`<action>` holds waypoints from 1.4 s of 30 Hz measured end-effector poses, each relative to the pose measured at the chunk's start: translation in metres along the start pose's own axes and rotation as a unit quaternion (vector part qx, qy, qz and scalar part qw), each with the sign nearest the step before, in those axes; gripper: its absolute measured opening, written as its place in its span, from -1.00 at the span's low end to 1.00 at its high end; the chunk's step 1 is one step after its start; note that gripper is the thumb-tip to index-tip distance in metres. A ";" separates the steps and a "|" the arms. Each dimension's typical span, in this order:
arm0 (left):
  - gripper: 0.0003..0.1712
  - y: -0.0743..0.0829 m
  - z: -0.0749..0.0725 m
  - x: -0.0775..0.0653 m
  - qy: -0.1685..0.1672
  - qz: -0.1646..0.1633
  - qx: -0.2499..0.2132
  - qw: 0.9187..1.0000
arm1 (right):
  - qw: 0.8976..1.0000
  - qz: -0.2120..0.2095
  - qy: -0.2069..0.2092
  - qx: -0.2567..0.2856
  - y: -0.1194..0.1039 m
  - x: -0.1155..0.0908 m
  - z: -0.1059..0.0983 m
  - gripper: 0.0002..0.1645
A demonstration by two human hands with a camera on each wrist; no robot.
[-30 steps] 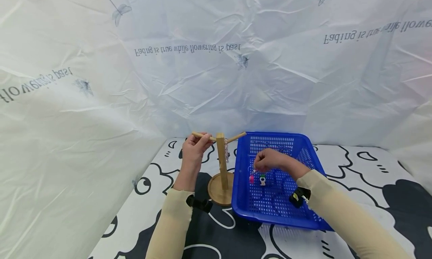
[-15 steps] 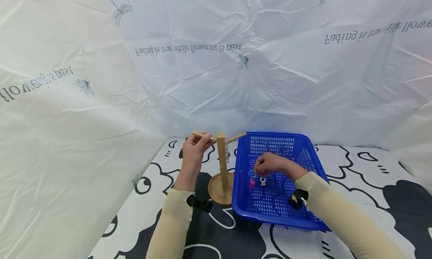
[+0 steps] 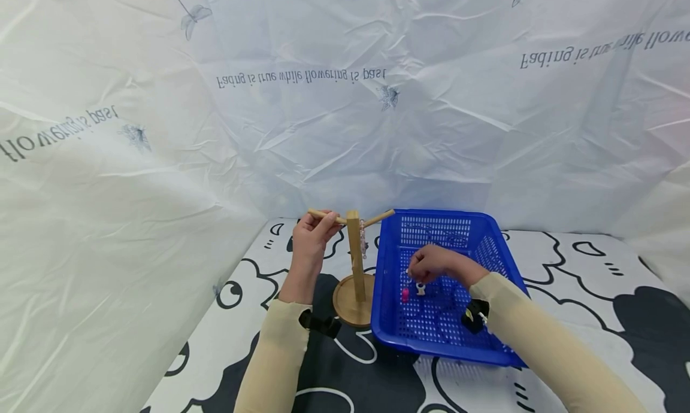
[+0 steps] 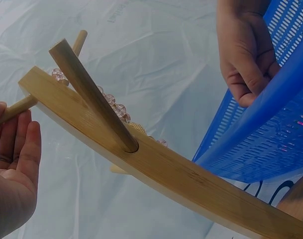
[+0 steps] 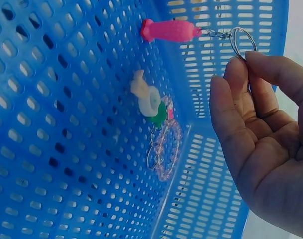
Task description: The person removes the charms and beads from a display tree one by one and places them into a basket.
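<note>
My left hand (image 3: 312,233) grips one arm of the wooden stand (image 3: 356,263); in the left wrist view its fingers (image 4: 29,149) curl about that peg. A clear pink bead bracelet (image 4: 120,110) hangs from the stand's post area. Over the blue basket, my right hand (image 3: 433,263) pinches the metal ring of a keychain with a pink charm (image 5: 171,31). In the right wrist view the charm dangles by its chain; whether it touches the basket floor I cannot tell. Nearby lies a white and green keychain charm (image 5: 150,102), with a pink bead bracelet (image 5: 167,152) beyond it.
The blue basket (image 3: 447,345) stands right of the stand's round base (image 3: 345,302), close against it. A patterned black and white cloth (image 3: 215,347) covers the table. Behind rises a white printed sheet (image 3: 323,131).
The right hand has shifted slightly nearer and to the right, and the pink charm has moved the same way. My left hand stays on the stand's peg.
</note>
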State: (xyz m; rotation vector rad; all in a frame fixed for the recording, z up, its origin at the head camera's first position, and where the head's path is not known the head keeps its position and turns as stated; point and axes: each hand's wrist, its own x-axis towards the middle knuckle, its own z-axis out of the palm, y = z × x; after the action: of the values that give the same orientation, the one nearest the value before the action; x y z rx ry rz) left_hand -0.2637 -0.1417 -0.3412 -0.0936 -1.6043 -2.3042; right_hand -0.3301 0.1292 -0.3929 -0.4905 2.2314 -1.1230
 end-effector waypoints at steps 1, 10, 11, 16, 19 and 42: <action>-0.93 0.000 0.000 0.000 0.000 0.000 0.000 1.000 | 1.000 0.002 -0.001 0.005 0.000 0.001 -0.001 -0.69; -0.92 -0.001 -0.002 -0.001 0.004 -0.007 -0.005 1.000 | 0.999 0.016 0.027 0.008 0.008 0.009 -0.007 -0.78; -0.93 -0.001 -0.001 -0.001 0.004 -0.007 -0.005 1.000 | 0.999 0.019 0.030 0.008 0.009 0.009 -0.008 -0.77; -0.93 0.000 -0.001 -0.002 0.007 -0.008 -0.004 1.000 | 0.998 0.033 0.047 0.012 0.015 0.013 -0.012 -0.74; -0.94 0.000 -0.001 -0.002 0.006 -0.006 -0.002 1.000 | 0.997 0.042 0.056 0.022 0.018 0.014 -0.014 -0.78; -0.91 0.000 0.000 0.000 -0.003 -0.001 -0.009 1.000 | 0.994 0.068 0.079 0.018 0.031 0.025 -0.021 -0.64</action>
State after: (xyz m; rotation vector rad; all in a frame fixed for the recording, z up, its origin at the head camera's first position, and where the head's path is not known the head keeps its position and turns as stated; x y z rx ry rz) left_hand -0.2640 -0.1412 -0.3412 -0.1045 -1.5874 -2.3227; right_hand -0.3643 0.1454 -0.4167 -0.2364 2.3352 -1.1631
